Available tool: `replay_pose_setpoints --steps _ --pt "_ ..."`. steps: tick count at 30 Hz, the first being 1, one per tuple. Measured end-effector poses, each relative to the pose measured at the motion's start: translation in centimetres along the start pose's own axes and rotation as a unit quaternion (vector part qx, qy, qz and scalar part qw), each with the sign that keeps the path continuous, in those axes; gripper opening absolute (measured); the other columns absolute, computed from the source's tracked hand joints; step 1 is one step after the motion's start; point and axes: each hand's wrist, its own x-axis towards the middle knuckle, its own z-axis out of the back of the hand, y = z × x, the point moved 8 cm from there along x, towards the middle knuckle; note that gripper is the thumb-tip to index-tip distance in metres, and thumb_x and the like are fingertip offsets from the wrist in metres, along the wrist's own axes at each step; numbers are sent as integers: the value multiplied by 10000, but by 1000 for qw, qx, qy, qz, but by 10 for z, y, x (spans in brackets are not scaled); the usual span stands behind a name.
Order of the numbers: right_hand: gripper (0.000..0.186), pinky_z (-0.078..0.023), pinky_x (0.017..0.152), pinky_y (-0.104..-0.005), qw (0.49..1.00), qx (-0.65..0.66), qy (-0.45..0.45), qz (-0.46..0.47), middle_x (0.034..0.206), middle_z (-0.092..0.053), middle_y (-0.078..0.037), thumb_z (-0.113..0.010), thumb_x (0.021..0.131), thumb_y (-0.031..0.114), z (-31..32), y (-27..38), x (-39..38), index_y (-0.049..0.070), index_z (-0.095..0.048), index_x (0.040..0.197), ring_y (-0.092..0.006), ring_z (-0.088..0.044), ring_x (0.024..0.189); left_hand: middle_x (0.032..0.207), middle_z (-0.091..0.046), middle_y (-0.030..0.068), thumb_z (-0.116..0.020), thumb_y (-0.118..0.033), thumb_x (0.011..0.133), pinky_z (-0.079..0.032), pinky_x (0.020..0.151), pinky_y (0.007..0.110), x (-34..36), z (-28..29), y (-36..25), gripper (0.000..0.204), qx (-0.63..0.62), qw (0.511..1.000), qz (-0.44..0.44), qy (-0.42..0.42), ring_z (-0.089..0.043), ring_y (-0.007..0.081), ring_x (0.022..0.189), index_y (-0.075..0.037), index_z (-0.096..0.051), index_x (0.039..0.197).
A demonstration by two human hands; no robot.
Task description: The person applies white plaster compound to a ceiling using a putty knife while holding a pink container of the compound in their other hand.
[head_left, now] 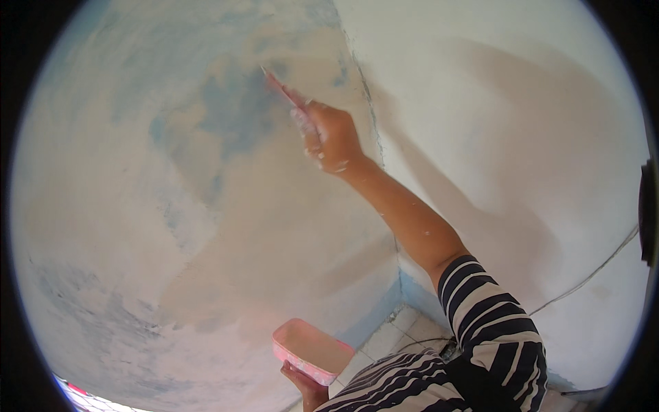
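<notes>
My right hand (331, 137), flecked with white, is closed round a putty knife (280, 88) seen almost edge-on and slightly blurred. The knife's tip points up and left against a wall (233, 206) smeared with whitish filler, and blue patches show through beside it. Whether the blade touches the wall, I cannot tell. Low in the view, my left hand (307, 386) grips a pink patterned plastic tub (302, 360) from beneath. Pale, smooth putty (316, 345) lies inside the tub, which is tilted. Most of the left hand's fingers are hidden by the tub.
A second, pale wall (480, 123) meets the first at a cracked corner (371, 103) to the right. A thin cable (590, 275) runs along it toward a dark object (647, 213) at the rim. Light floor tiles (395, 336) and a dark cord (422, 341) show below.
</notes>
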Motion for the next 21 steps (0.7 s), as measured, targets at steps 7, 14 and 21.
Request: replay_pose_setpoints --steps 7,14,21 --pt "390 -450 538 -310 989 -109 -87 -50 717 -599 -126 -550 873 15 23 -58 8 65 -601 1256 -232 -552 558 1436 -447 87 -304 -521 965 -384 1067 488 1 2 16 628 26 999 0 -32 -445 329 1299 -123 -360 1448" --pt "378 -458 510 -272 971 169 -3 -171 772 -651 -75 -547 910 39 19 -51 15 76 -605 1282 -179 -564 536 1427 -453 82 -310 -532 959 -390 1062 489 -3 -2 30 633 -3 999 8 -48 -454 324 1290 -129 -363 1444" --pt "552 -533 748 -447 997 -44 28 49 1170 -652 -167 -618 762 39 -28 0 -21 49 -570 1312 -401 -625 789 1408 -469 84 -295 -522 966 -396 1056 476 -6 -8 34 614 -34 998 -7 -47 -467 315 1275 -118 -394 1417"
